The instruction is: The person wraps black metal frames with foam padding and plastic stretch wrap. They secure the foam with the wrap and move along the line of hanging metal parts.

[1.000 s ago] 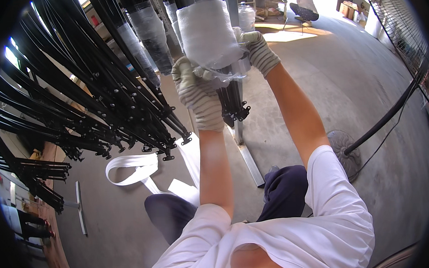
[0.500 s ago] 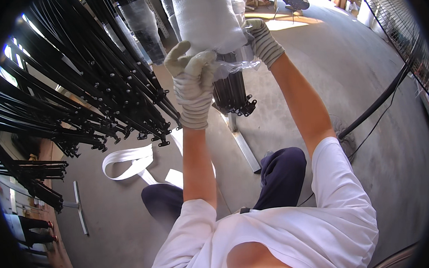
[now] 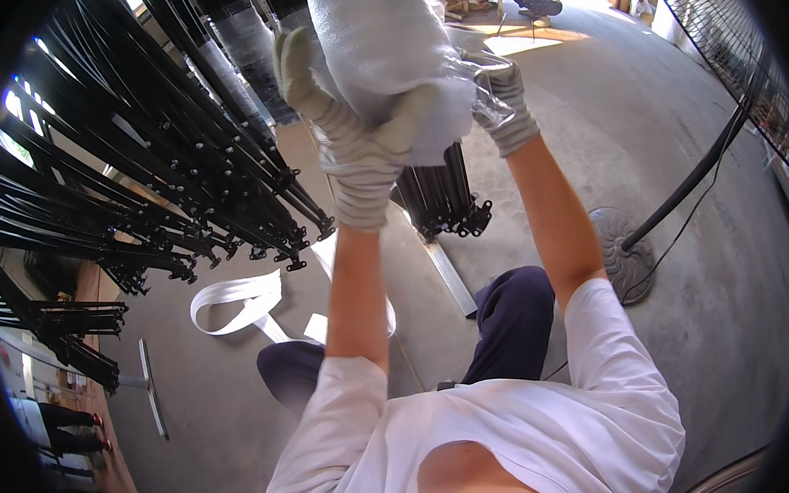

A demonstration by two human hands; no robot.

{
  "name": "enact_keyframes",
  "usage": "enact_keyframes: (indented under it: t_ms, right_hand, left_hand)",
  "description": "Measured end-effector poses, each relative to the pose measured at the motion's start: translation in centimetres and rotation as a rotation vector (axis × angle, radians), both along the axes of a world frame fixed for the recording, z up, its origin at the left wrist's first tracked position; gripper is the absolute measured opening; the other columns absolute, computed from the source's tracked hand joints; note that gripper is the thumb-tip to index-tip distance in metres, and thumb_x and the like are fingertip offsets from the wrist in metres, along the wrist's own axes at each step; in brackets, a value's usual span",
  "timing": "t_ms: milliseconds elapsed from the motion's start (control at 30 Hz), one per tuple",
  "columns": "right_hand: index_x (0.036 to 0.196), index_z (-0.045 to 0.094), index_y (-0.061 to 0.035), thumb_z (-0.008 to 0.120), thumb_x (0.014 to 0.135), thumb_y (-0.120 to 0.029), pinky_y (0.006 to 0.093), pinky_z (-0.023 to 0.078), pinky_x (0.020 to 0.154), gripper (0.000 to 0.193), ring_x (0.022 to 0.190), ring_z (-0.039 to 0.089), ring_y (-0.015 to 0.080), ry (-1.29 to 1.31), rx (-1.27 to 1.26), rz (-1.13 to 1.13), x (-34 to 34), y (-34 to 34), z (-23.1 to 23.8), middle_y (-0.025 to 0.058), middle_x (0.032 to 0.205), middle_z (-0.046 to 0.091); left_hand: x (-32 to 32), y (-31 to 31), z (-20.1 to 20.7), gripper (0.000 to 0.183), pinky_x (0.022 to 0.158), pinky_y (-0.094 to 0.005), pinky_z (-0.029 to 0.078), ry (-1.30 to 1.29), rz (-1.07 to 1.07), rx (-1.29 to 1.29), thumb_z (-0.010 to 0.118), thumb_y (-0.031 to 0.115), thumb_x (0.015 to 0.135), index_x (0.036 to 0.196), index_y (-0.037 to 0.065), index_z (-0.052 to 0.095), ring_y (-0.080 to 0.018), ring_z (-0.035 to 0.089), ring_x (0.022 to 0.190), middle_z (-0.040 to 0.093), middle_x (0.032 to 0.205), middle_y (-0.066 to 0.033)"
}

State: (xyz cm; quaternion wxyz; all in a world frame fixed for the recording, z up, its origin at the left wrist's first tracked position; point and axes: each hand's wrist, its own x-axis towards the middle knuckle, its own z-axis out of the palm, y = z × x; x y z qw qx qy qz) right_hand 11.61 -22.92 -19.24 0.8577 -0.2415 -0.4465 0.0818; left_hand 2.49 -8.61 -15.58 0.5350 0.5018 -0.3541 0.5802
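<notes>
The white wrap (image 3: 379, 42) sat around the bundle of black rods (image 3: 437, 200), above its lower ends, leaving them exposed. The left hand (image 3: 344, 129) had thumb and fingers apart against the wrap's left and lower edges, probably to steady it. The right hand (image 3: 504, 98) was curled closed on clear film (image 3: 492, 109) at the wrap's right edge, seemingly to keep it taut.
</notes>
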Motion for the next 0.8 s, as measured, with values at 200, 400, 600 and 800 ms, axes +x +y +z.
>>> enact_keyframes:
  t_ms: [200, 400, 600, 800]
  right_hand:
    - [0.104, 0.045, 0.0049, 0.051, 0.074, -0.002, 0.0287, 0.048, 0.064, 0.032, 0.073, 0.054, 0.0176, 0.095, 0.073, -0.585, -6.0, -7.0, -0.9, 0.0109, 0.080, 0.054]
    - [0.100, 0.047, -0.0021, 0.058, 0.068, -0.011, 0.0283, 0.048, 0.056, 0.035, 0.063, 0.057, 0.0185, -0.663, -0.508, -1.121, -16.0, -12.3, 3.1, 0.0093, 0.074, 0.056]
    - [0.098, 0.048, -0.0084, 0.066, 0.063, -0.019, 0.0280, 0.047, 0.052, 0.040, 0.058, 0.059, 0.0188, -0.969, -0.886, -1.308, -15.3, -4.6, 9.5, 0.0075, 0.070, 0.058]
    - [0.099, 0.044, -0.0110, 0.071, 0.063, -0.016, 0.0272, 0.047, 0.068, 0.045, 0.075, 0.056, 0.0150, -0.786, -0.648, -1.427, -11.8, -1.3, 9.7, 0.0023, 0.083, 0.056]
  left_hand:
    - [2.6, -0.2, -1.1, 0.055, 0.094, -0.0333, 0.034, 0.509, -2.093, -0.594, 0.060, 0.034, 0.073, 0.115, 0.007, 0.038, -0.0213, 0.043, 0.104, 0.046, 0.112, -0.0079]
    - [2.3, -2.8, -0.2, 0.056, 0.091, -0.0316, 0.038, 0.530, -2.396, -0.769, 0.068, 0.020, 0.066, 0.112, 0.006, 0.040, -0.0188, 0.044, 0.102, 0.048, 0.108, -0.0065]
    - [2.4, -1.4, -1.8, 0.048, 0.087, -0.0303, 0.042, 0.513, -1.795, -0.551, 0.060, 0.019, 0.073, 0.113, 0.006, 0.037, -0.0165, 0.047, 0.099, 0.048, 0.108, -0.0057]
    - [2.0, -2.0, -1.6, 0.040, 0.084, -0.0291, 0.046, 0.477, -1.607, -0.472, 0.053, 0.018, 0.080, 0.114, 0.005, 0.035, -0.0144, 0.049, 0.096, 0.048, 0.107, -0.0052]
